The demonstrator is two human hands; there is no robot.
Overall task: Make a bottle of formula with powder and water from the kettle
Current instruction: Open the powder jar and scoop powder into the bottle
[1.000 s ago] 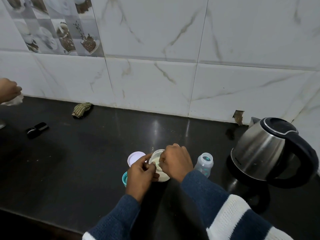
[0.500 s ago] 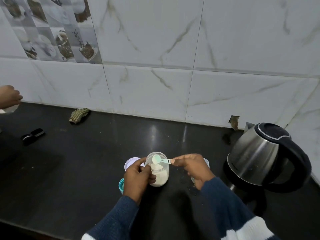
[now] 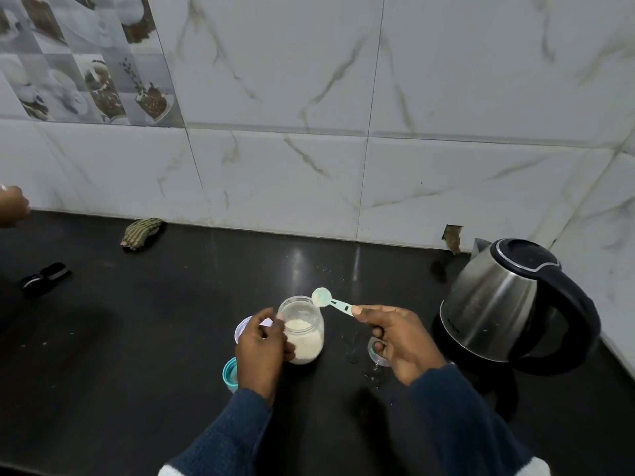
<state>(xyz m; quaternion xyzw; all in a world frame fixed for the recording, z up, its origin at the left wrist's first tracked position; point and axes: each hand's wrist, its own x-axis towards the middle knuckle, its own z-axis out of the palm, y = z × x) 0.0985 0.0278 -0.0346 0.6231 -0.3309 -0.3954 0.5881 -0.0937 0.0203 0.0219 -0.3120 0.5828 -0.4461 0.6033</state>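
A clear jar [image 3: 305, 334] half full of white powder stands open on the black counter [image 3: 154, 338]. My left hand [image 3: 263, 348] grips its left side. My right hand [image 3: 395, 338] pinches the handle of a pale green scoop [image 3: 330, 300], whose bowl hovers just above and right of the jar's rim. The baby bottle [image 3: 375, 352] stands under my right hand, mostly hidden, with only its clear rim showing. A steel kettle [image 3: 498, 304] with a black lid and handle sits on its base at the right.
The jar's white lid [image 3: 242, 329] lies behind my left hand, and a teal bottle ring [image 3: 229, 372] rests beside my wrist. A folded cloth [image 3: 141, 231] and a small black object [image 3: 44, 276] lie far left. Another person's hand [image 3: 12, 206] shows at the left edge.
My right hand drew the scoop up out of the jar and moved it right, off the rim. The bottle is now covered by that hand. My left hand stayed on the jar.
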